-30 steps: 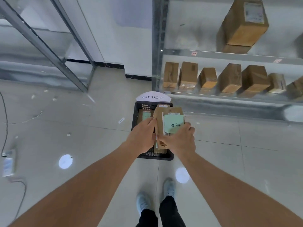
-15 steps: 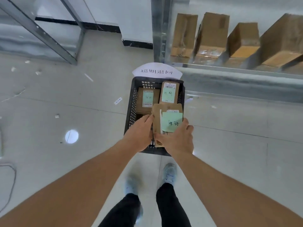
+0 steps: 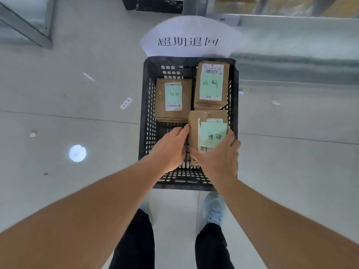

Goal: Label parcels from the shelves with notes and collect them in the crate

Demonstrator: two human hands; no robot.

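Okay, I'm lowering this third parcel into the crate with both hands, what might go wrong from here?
1. The green note on the held parcel sits under the right hand's fingertips; sliding them off could peel or crease it.
2. The parcel hangs over the near right of the black crate, close to its right wall, so a corner could catch.
3. It may land against the rear right parcel and end up tilted.

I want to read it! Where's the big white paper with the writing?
In the head view, the white paper sign lies on the floor at the top centre, just beyond the far edge of the black crate.
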